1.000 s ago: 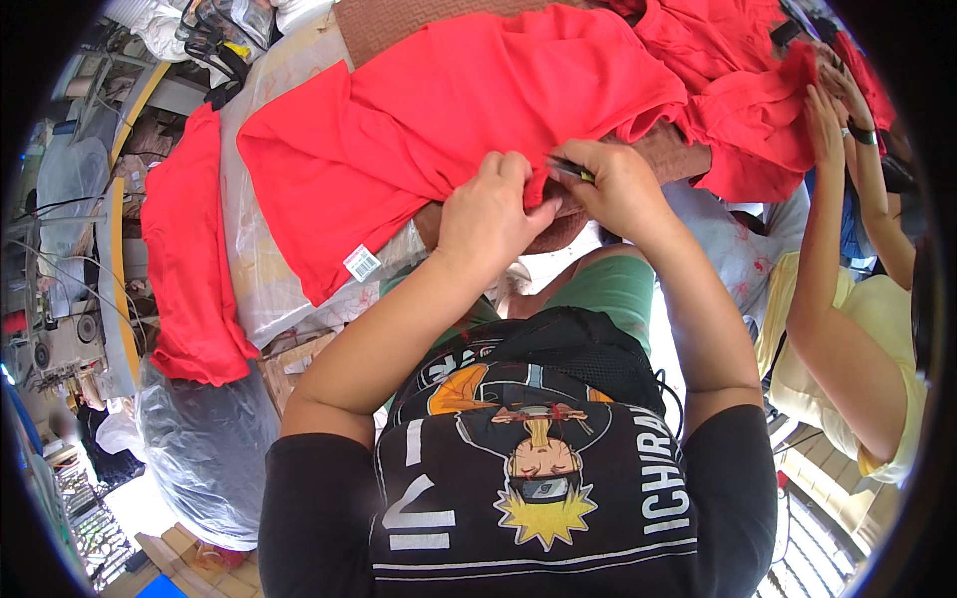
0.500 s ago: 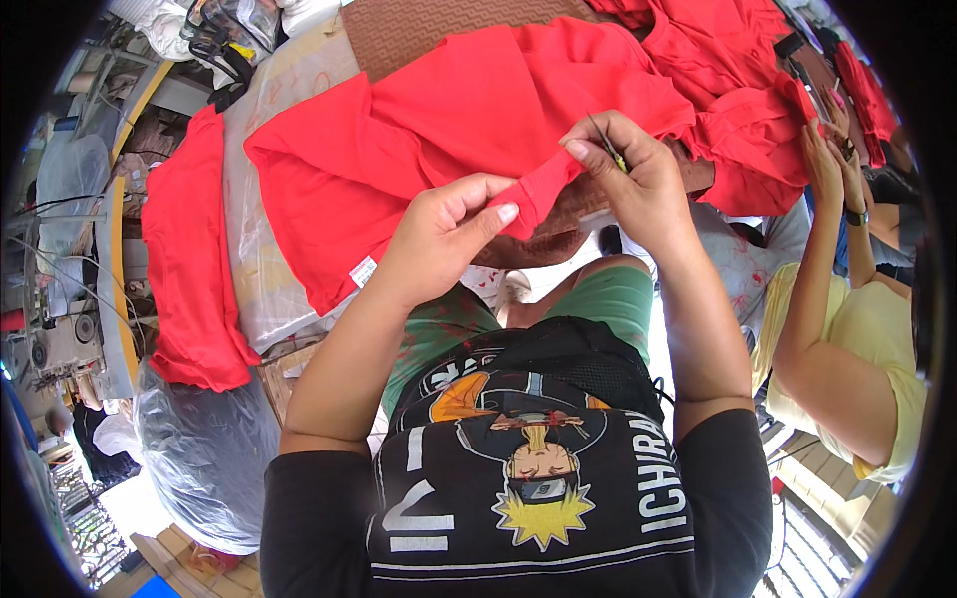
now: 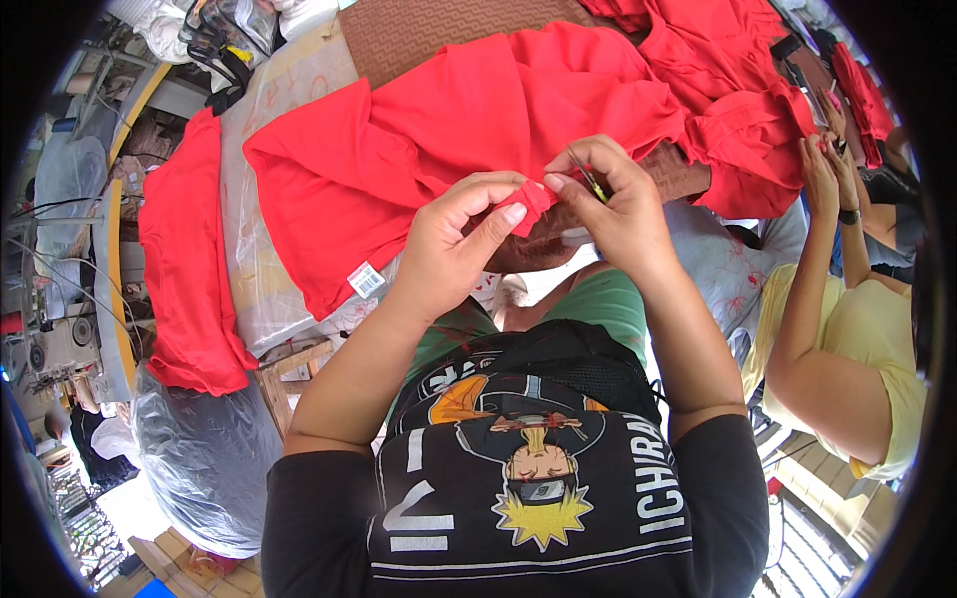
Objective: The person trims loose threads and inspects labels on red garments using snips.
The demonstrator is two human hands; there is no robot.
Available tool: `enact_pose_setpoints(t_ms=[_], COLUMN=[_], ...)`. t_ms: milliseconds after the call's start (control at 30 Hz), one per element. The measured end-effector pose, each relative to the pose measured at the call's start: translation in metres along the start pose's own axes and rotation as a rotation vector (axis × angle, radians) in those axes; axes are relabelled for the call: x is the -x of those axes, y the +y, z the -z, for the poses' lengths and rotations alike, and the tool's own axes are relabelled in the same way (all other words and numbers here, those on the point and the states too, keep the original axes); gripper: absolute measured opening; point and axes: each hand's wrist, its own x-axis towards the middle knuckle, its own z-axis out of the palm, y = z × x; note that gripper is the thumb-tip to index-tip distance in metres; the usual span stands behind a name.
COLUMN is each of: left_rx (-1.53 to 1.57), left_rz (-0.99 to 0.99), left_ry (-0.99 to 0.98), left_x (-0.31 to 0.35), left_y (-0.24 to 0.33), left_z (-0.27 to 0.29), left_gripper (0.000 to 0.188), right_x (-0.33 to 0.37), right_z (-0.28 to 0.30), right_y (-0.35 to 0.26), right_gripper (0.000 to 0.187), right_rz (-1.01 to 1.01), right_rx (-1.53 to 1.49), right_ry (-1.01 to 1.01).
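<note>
A large red fabric garment (image 3: 478, 110) lies in folds across the work surface in front of me. My left hand (image 3: 449, 239) is closed on its gathered end, thumb on top. Close beside that end, my right hand (image 3: 623, 214) is closed, its thumb and forefinger pinched near the cloth. In the right hand are small thread snips (image 3: 596, 185), their dark thin tip pointing up and away and a yellow part showing between the fingers. Whether the right fingertips also grip a thread is too small to tell. A white label (image 3: 366, 280) hangs at the garment's near left corner.
Another red piece (image 3: 189, 259) drapes over the left edge of the plastic-covered surface (image 3: 284, 130). More red garments (image 3: 718, 70) lie at the far right, near a co-worker in yellow (image 3: 842, 339) with raised hands. A plastic-wrapped bundle (image 3: 204, 458) stands at the lower left.
My hands have come closer together, the right one moving left and slightly nearer. The stretch of red cloth between them is now bunched in my left hand.
</note>
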Motion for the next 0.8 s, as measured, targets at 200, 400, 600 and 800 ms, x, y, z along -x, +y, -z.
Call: enact_pose_setpoints(t_ms=[200,400,600,800], left_rx=[0.012,0.032,0.041,0.010], left_rz=[-0.004,0.002,0.026,-0.005], left_ry=[0.021,0.003,-0.003,-0.030], left_x=[-0.001,0.000,0.002,0.003], left_y=[0.001,0.003,0.002,0.004], left_z=[-0.001,-0.001,-0.001,-0.002], left_gripper=[0.021,0.022,0.022,0.021], right_x=[0.014,0.021,0.017,0.017], right_z=[0.017,0.024,0.021,0.021], right_y=[-0.031,-0.028,-0.030,-0.031], right_gripper=[0.027,0.033,0.030,0.028], right_rz=[0.119,0.318,0.437,0.452], right_rx=[0.161,0.269,0.372,0.414], right_ry=[0.031,-0.057,0.003,0.006])
